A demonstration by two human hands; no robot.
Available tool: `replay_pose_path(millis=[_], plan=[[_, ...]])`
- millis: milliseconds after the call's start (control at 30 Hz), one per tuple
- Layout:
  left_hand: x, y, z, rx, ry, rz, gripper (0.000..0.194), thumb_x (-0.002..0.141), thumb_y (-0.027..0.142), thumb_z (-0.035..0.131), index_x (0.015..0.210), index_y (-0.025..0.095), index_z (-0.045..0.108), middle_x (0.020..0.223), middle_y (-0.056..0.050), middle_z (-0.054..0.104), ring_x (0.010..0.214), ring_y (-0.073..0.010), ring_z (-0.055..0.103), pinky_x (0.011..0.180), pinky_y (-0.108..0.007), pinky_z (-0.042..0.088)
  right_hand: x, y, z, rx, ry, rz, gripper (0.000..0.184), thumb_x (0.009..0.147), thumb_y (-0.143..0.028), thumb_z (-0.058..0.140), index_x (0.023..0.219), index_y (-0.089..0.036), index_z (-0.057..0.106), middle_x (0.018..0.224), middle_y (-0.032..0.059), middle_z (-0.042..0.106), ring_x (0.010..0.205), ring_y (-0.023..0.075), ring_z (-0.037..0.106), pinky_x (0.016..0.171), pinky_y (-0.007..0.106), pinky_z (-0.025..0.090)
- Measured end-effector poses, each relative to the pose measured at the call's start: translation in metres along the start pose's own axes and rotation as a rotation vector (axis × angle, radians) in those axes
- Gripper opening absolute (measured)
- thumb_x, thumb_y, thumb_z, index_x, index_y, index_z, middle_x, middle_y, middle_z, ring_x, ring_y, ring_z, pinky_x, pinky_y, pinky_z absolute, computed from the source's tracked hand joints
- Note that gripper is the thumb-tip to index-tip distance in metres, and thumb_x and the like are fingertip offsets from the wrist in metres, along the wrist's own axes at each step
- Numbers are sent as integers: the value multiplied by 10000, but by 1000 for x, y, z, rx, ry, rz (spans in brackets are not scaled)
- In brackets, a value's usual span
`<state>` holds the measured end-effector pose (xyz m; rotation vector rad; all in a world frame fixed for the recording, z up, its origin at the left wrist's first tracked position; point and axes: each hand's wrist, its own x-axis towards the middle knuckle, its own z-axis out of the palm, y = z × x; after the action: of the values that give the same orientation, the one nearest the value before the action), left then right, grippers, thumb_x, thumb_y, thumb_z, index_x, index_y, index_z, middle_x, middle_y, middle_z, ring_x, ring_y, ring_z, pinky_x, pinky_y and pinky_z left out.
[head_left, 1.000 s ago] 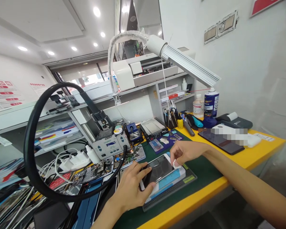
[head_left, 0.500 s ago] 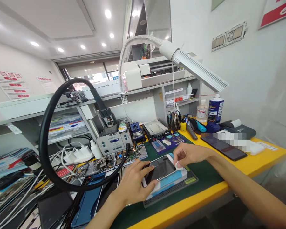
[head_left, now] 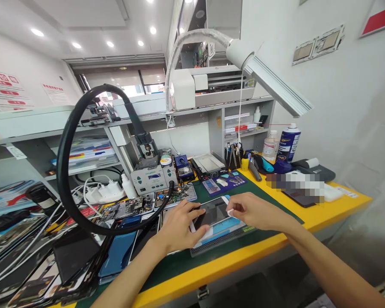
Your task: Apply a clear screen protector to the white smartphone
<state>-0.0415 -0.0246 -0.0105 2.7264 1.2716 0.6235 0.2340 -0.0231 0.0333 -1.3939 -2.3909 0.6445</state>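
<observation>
One head-worn camera looks forward and down across the workbench (head_left: 324, 211), close above the person's outstretched forearms.

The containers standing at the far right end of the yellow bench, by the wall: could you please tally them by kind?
Clear plastic bottle with a white label: 1
Dark blue spray can with a white cap: 1
Small yellow bottle beside the black tool holder: 1
Total: 3
</observation>
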Motion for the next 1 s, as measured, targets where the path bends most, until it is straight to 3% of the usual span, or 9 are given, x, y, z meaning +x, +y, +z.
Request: replay_pose_path(millis=[167,367,567,800,1000], plan=[[-1,0,1,-5,12,13,531,928,542,612,1301,186,736,1365,-117,691,1240,-332,629,1131,-569,476,1,-16,22,-70,121,13,180,962,-229,505,815,-196,603,784,38,646,694,173,532,612,278,328],[0,-2,2,-16,23,42,506,929,520,618,1289,184,733,1353,-115,696,1230,-322,642,1189,-591,408,7,-39,47,-67,173,-35,172,940,-102,477,835,-186,584,875,51,676,771,180,565,714,297,351],[0,-3,2,-20,45,70,372,916,406,610,1193,212,764,1302,-107,712,1188,-310,647,1086,-546,505,15,-53,67,-78,172,-126,203,960,-90,467,856,-163,626,907,82,684,817,201,605,698,304,366],[0,-3,1,-8,16,41,448,920,472,607,1251,203,747,1351,-120,689,1199,-339,643,1082,-595,506,7,-54,65,-146,164,-170,251,890,15,493,947,-123,695,990,119,694,971,243,649,797,322,440],[0,-5,4,6,5,30,532,935,539,606,1316,186,719,1379,-130,679,1245,-336,644,1184,-622,424,-5,-29,56,-179,217,-101,366,832,75,469,1037,-116,706,1066,133,702,1060,264,663,857,329,474]])
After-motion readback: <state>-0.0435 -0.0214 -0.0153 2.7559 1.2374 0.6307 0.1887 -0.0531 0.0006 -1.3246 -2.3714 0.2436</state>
